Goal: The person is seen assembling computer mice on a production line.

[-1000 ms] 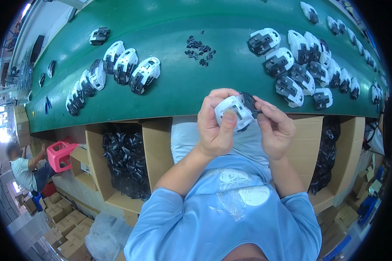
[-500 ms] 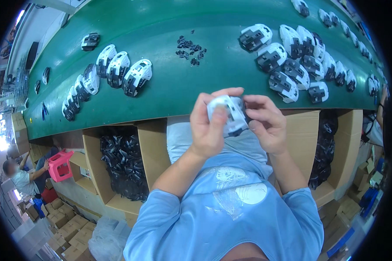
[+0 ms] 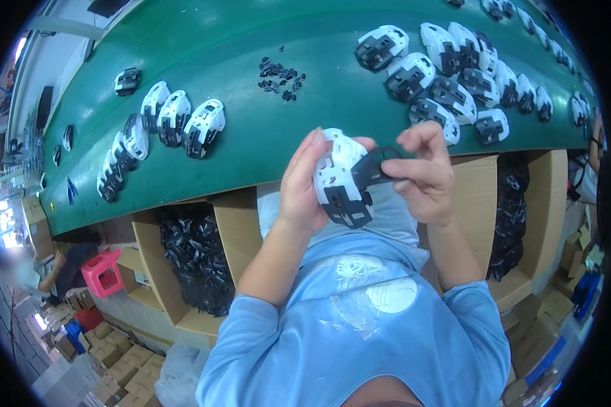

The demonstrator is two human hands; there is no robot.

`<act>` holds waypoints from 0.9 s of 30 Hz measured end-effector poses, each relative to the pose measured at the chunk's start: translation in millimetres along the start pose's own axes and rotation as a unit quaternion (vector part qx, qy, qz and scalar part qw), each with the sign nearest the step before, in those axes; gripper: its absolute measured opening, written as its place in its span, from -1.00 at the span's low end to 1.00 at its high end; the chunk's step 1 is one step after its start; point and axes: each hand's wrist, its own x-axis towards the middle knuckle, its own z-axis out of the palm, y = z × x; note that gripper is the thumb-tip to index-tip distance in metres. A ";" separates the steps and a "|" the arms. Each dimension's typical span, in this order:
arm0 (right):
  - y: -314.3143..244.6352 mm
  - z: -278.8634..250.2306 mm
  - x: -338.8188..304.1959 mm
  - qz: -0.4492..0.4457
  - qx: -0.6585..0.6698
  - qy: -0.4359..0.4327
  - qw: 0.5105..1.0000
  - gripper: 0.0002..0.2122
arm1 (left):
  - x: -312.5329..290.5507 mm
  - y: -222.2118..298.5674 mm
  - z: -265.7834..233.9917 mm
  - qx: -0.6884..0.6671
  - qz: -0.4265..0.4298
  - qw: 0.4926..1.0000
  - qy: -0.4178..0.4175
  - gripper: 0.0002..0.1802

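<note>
In front of my chest, at the table's near edge, my left hand (image 3: 301,188) is closed around a white-and-black plastic shell (image 3: 339,166). The shell is curved, with slots in its white part and a black section at the end nearest me. My right hand (image 3: 429,178) pinches a black curved plastic piece (image 3: 373,167) between thumb and fingers. That piece sticks out sideways from the shell's right side and touches it; whether it is attached I cannot tell. Beyond my hands, a loose pile of small black plastic parts (image 3: 278,79) lies on the green table (image 3: 265,136).
Similar shells stand in groups at the left (image 3: 174,117) and right (image 3: 411,74) of the table. Blue-handled pliers (image 3: 71,191) lie at the left edge. Below the table, open cardboard boxes (image 3: 235,234) hold black parts (image 3: 195,264). A pink stool (image 3: 103,273) and a person are at far left.
The shell has turned, so its black end now points toward me. The black piece in my right hand now shows, angled out from it. My view has shifted slightly.
</note>
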 end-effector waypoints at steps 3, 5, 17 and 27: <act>2.6 -6.3 13.7 -0.067 -0.039 -0.058 0.995 -0.72 | 3.1 7.2 3.1 -0.080 -0.136 0.986 -0.043 -0.40; 0.7 -8.6 21.9 -0.117 -0.095 -0.113 0.982 -0.75 | 0.7 7.7 3.6 -0.062 -0.106 0.991 -0.048 -0.48; 9.4 -6.6 19.2 -0.169 -0.118 -0.134 0.969 -0.72 | 0.6 11.7 -0.5 0.063 0.030 0.998 -0.003 -0.74; -8.6 37.9 -8.0 0.082 0.049 0.073 0.993 -0.74 | -11.6 -10.8 14.6 0.278 0.328 0.902 -0.032 -0.75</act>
